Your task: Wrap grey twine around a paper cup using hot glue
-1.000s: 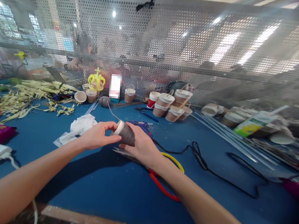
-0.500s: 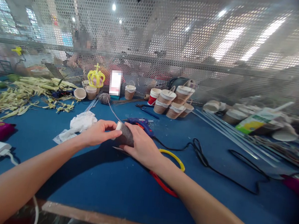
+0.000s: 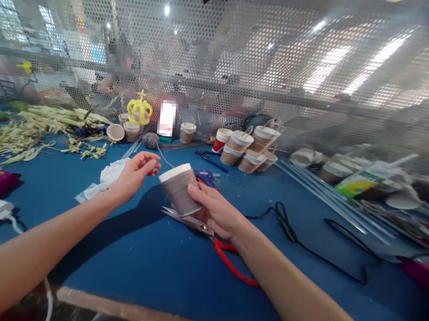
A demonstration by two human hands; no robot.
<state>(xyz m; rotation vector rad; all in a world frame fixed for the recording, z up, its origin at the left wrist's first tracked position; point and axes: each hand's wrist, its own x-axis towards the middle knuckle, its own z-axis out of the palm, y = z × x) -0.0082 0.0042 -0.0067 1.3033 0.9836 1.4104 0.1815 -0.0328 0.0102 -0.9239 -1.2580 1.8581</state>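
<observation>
Gripping the yarn-wrapped cup [image 3: 179, 188], the right hand [image 3: 215, 211] holds its rim tilted toward the left hand [image 3: 133, 175], whose fingertips pinch the yarn strand [image 3: 161, 155] just beside.

Cup [image 3: 180, 187]: grey-brown thread bands, white rim. Table [image 3: 156, 273] blue. From cup: scissors [image 3: 230, 261] at 5 o'clock w/ red handles; crown [image 3: 139, 111] at 11 yellow; cable [image 3: 304, 243] at 4 blk.
</observation>
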